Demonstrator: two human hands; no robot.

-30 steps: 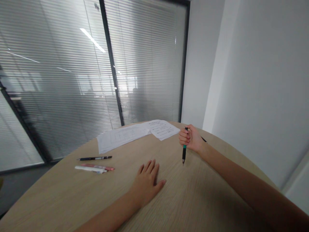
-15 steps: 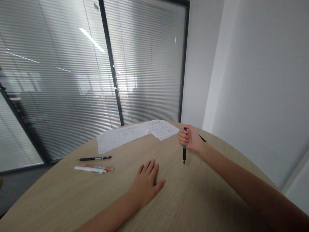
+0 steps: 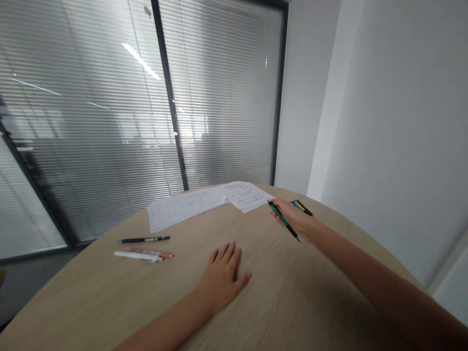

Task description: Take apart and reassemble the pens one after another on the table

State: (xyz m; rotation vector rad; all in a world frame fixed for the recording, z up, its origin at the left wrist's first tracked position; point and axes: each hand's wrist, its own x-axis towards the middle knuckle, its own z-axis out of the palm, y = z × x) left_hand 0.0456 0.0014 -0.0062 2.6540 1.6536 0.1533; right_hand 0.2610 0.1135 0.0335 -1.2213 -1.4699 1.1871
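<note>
Green barrel, black lower section: slim green-and-black pen (image 3: pixel 283 220) in the right hand (image 3: pixel 290 213), right of centre, above the round pale wood-grain table (image 3: pixel 91 287). Pen tilted, narrow point toward the near right, back end toward the far left. Fingers curled around it, thumb side uppermost; pen pinched across the hand, though which fingertips press cannot be told. Point runs back toward the wrist, not a writing hold; more likely a grip for turning or handling the pen.

Left hand (image 3: pixel 221 275) palm down on the wood, near middle. Four fingers only slightly spread, thumb out to the right; nothing held. Probably laid there for support, well apart from the pen.

Just beyond the right wrist, far right: flat black item with yellow and blue parts (image 3: pixel 302 208), partly hidden by the arm; kind uncertain.

Left side: dark slender pen (image 3: pixel 144 239) lying alone; nearer, white slim pen (image 3: pixel 127 255) and pink slim pen (image 3: pixel 166 255) side by side, overlapping. All point roughly left-right, perhaps set aside within the left hand's reach.

Far edge: printed white paper sheets (image 3: pixel 183 209), overlapping, spread left to middle, right end near the right fingers. Print too small to read; presumably pushed outward to leave working room.
</note>
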